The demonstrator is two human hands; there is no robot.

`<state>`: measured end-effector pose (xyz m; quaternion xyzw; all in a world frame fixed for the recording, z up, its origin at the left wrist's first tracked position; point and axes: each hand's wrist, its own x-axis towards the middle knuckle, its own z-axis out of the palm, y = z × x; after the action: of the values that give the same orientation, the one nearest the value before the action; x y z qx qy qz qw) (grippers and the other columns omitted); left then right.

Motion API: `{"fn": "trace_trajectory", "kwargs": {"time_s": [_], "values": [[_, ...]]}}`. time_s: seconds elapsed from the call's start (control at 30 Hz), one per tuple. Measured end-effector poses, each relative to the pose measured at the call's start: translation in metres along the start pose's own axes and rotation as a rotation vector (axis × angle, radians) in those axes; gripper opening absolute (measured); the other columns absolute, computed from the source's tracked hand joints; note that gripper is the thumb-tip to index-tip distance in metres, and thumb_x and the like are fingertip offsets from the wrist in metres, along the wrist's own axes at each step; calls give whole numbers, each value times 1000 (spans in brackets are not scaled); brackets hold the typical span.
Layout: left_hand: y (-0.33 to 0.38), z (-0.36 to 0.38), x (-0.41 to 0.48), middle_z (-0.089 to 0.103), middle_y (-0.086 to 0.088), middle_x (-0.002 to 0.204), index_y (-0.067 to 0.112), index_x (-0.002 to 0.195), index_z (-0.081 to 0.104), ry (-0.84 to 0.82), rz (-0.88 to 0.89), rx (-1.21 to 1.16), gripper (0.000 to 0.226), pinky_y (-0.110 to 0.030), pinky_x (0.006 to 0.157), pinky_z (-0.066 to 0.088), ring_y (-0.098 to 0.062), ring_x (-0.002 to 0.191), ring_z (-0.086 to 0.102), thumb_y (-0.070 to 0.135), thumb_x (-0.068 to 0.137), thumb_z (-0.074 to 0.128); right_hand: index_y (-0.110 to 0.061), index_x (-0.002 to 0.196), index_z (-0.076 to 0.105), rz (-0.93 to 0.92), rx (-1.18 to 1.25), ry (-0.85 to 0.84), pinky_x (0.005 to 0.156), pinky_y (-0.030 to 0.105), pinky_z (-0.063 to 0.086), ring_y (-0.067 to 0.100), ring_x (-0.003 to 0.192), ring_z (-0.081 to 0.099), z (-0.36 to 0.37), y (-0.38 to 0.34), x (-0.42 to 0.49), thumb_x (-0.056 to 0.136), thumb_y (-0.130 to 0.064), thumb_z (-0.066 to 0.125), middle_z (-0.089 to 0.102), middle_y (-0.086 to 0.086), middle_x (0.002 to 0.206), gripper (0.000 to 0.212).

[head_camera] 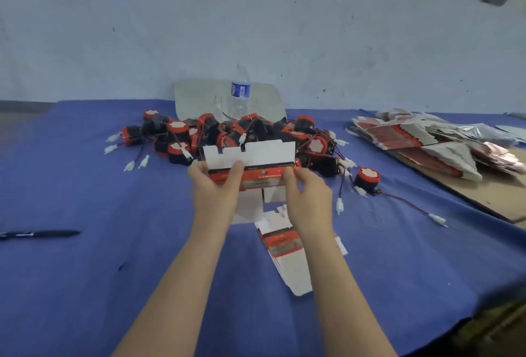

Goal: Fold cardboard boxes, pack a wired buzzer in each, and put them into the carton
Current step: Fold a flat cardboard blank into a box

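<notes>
Both my hands hold one flat red-and-white box blank (256, 166) up over the blue table, its white flaps standing upward. My left hand (216, 188) pinches its left end, thumb on the front face. The right end is pinched by my right hand (307, 194). Another flat box blank (284, 254) lies on the cloth just below, between my forearms. Behind the held blank is a heap of red-and-black wired buzzers (227, 134) with white connectors. One buzzer (367, 178) sits apart to the right, its wire trailing right.
A stack of flat box blanks (412, 140) lies on a cardboard sheet (495, 200) at the right. A water bottle (240, 92) stands behind the heap before a clear plastic bag (199, 97). A black pen (39, 234) lies at the left edge. No carton is in view.
</notes>
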<state>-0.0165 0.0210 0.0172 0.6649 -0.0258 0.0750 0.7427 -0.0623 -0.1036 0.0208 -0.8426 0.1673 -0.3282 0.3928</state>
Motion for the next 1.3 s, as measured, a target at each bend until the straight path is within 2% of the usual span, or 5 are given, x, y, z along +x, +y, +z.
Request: {"fn": "trace_trajectory", "kwargs": {"time_s": [0.13,0.43,0.67,1.03,1.3], "values": [[-2,-28,13,54,16,94,23,106,38,155,130,38,40,-2,54,41,15,72,56,37,84,69,-5,53,40,66,100,-113,55,34,29,17,52,35,34,-18,-3,99,-46,40,40,10,50,61],[-26,-65,22,52,16,102,26,104,38,319,389,183,44,-17,82,45,7,93,52,31,80,75,-13,85,70,408,646,-436,72,32,57,23,89,66,79,-27,7,93,-35,55,68,16,89,28],[-36,-66,23,47,-5,129,6,131,40,145,634,408,66,-4,98,28,-15,119,44,22,73,68,-19,105,75,232,719,-771,95,30,46,18,109,62,73,-4,1,93,-11,54,70,4,113,24],[-45,-66,14,26,8,154,20,152,17,-326,538,555,72,-6,108,20,-12,141,26,20,87,49,-25,94,64,540,863,-295,76,30,53,22,93,61,79,-14,-1,96,-28,50,62,9,104,15],[-44,-64,15,17,10,158,49,139,18,-278,586,454,49,-18,114,18,-2,145,11,47,94,35,-15,101,65,565,973,-492,75,33,44,19,68,51,74,-10,-1,86,-69,42,62,7,79,60]]}}
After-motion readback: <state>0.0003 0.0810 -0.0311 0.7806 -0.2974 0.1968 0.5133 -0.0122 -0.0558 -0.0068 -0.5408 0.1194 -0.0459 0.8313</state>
